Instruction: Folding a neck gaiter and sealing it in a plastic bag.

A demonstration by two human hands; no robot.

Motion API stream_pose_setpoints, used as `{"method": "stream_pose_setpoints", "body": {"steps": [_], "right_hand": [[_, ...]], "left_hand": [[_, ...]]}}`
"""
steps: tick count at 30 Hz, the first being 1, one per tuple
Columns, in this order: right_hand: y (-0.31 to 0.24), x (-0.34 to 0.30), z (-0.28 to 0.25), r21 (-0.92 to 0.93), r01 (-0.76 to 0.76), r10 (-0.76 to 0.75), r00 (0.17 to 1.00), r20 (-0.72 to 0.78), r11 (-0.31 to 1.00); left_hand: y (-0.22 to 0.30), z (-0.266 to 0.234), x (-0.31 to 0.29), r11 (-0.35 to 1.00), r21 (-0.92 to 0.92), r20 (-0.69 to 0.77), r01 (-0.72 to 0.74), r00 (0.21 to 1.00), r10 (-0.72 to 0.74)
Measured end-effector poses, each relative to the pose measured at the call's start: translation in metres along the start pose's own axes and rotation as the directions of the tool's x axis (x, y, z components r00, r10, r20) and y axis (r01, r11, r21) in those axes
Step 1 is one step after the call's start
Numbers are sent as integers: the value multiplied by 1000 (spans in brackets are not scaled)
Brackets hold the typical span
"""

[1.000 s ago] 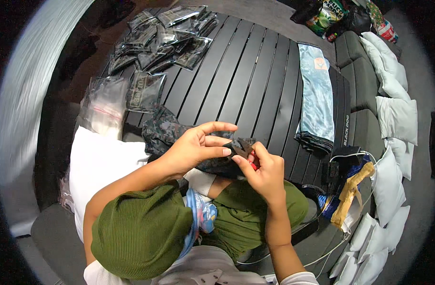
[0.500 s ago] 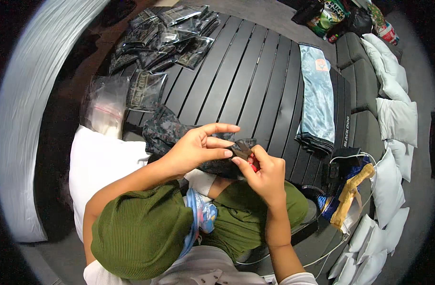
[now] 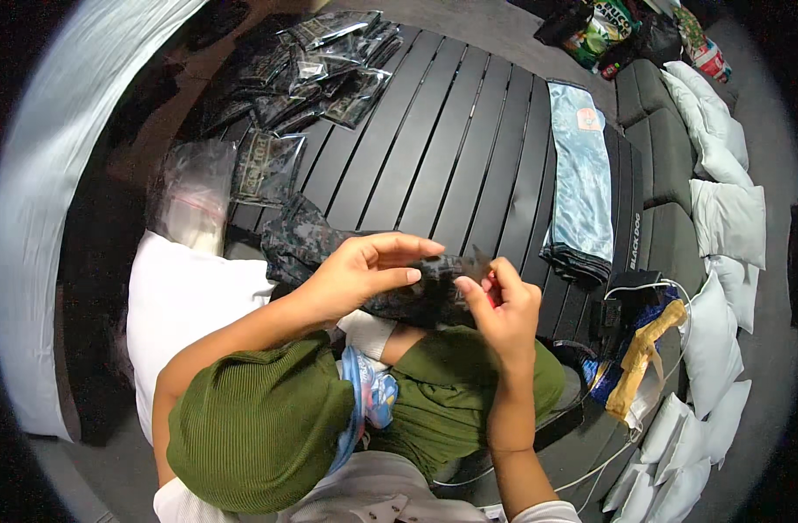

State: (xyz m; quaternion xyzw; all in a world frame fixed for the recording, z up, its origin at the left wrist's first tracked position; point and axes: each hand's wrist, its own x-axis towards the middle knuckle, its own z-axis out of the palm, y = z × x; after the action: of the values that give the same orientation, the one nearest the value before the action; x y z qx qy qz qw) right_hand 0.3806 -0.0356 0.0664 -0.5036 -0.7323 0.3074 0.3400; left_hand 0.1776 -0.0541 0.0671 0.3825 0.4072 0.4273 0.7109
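Dark patterned cloth (image 3: 416,292) held over my lap at the slatted black tabletop (image 3: 469,157) edge | left hand (image 3: 364,275) fingers pressed on its top | right hand (image 3: 504,305) fingers pinching its right end | I see packets (image 3: 312,70) heaped far left.

Dark clear-wrapped packets (image 3: 316,65) piled far-left on the slatted table; one separate packet (image 3: 266,166), empty clear bag (image 3: 192,192) beside; green snack bag (image 3: 604,30) top right.

Both hands work over the black slatted table (image 3: 469,131): left hand (image 3: 360,275) and right hand (image 3: 504,309) pinch a dark camouflage cloth (image 3: 416,292) at its near edge.
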Motion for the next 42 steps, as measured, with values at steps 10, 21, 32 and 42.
{"method": "stream_pose_setpoints", "body": {"steps": [10,21,32,42], "right_hand": [[0,-5,12,-77,104,-95,990,105,992],[-7,-7,17,-65,70,-67,996,53,995],[-5,-8,15,-167,152,-148,988,36,974],[-1,-2,-4,20,8,-8,1000,15,1000]], "left_hand": [[-1,0,0,994,-20,-2,105,995,-105],[3,3,-1,986,-132,-10,104,994,-106],[1,2,-1,964,-224,-8,145,989,-150],[0,3,-1,974,-180,-34,140,988,-148]]}}
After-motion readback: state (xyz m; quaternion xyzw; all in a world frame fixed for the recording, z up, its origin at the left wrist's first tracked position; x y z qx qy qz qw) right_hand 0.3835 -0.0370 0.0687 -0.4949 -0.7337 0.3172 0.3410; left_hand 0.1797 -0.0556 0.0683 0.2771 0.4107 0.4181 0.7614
